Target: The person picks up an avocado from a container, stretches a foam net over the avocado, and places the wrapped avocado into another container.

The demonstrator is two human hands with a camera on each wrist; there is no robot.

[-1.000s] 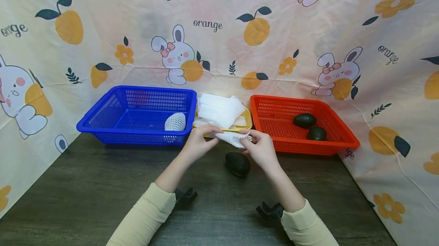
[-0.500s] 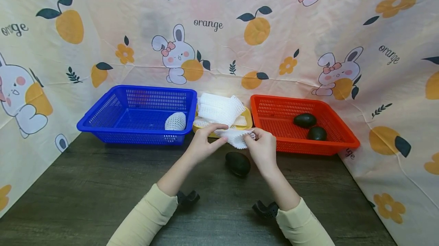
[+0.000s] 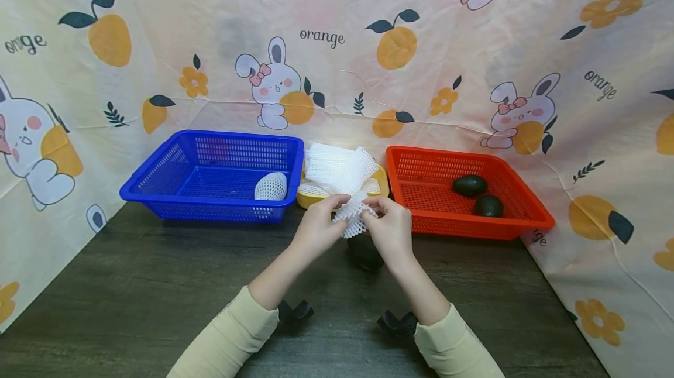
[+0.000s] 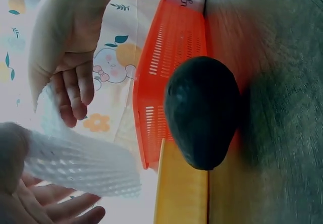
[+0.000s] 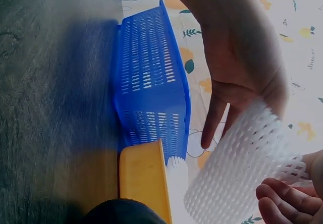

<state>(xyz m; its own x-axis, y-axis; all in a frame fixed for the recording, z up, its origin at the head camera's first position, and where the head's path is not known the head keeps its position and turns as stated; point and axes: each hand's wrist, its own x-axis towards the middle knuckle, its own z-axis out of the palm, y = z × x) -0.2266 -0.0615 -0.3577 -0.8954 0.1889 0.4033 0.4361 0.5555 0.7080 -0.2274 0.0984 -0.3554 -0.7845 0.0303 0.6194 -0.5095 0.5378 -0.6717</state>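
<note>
A white foam net sleeve (image 3: 354, 219) is held up between both hands in the head view. My left hand (image 3: 317, 229) pinches its left side with thumb and fingers, and my right hand (image 3: 391, 230) pinches the right side near the top. In the right wrist view the foam net sleeve (image 5: 237, 166) hangs as a mesh tube, with nothing showing inside. A dark avocado (image 3: 364, 255) lies on the table just below the sleeve, its upper part hidden by it. The left wrist view shows this avocado (image 4: 202, 113) whole.
At left, a blue basket (image 3: 210, 209) holds a rounded thing in white foam net (image 3: 271, 186). A yellow tray (image 3: 307, 198) behind the hands bears a pile of foam net sleeves (image 3: 332, 167). At right, a red basket (image 3: 468, 226) contains two avocados (image 3: 470, 185). Printed cloth hangs behind.
The hands have come closer together. The foam net sleeve, earlier stretched sideways between them, now hangs lower and overlaps the top of the avocado in the head view.
</note>
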